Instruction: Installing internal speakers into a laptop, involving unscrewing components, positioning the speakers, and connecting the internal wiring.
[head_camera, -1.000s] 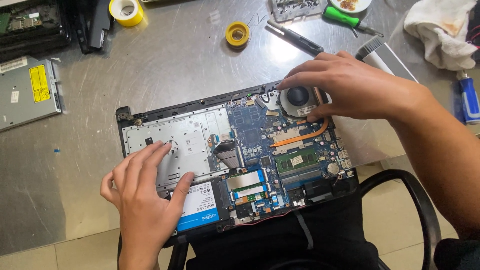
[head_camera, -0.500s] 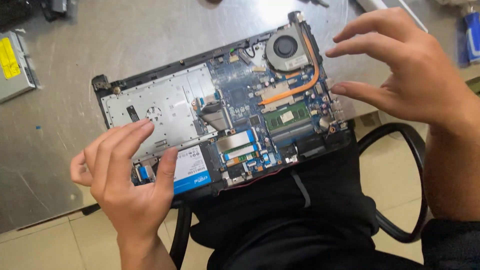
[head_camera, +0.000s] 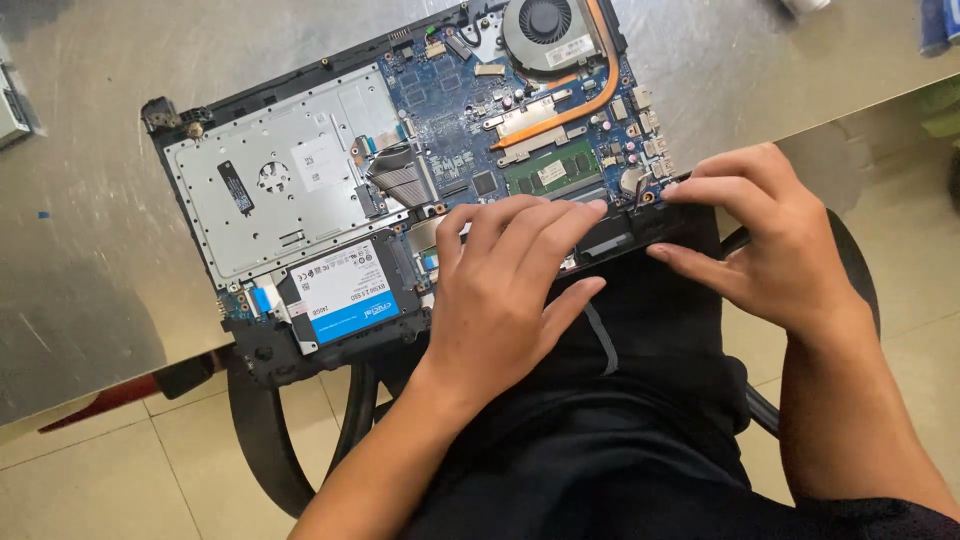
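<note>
An opened laptop base lies on a grey metal table, its blue motherboard, cooling fan, copper heat pipe and a solid-state drive with a white and blue label exposed. My left hand rests fingers-down on the near edge of the board, by the black front strip. At that strip's right end my right hand has its fingertips on the near right corner of the laptop. Neither hand holds a tool.
The metal table ends just below the laptop, which overhangs my lap. A black chair arm curves below the table edge, over a tiled floor. A drive-like part shows at the left edge.
My left hand moved right from the drive area to the middle front edge. My right hand came down from beside the fan to the near right corner. The view shifted closer.
</note>
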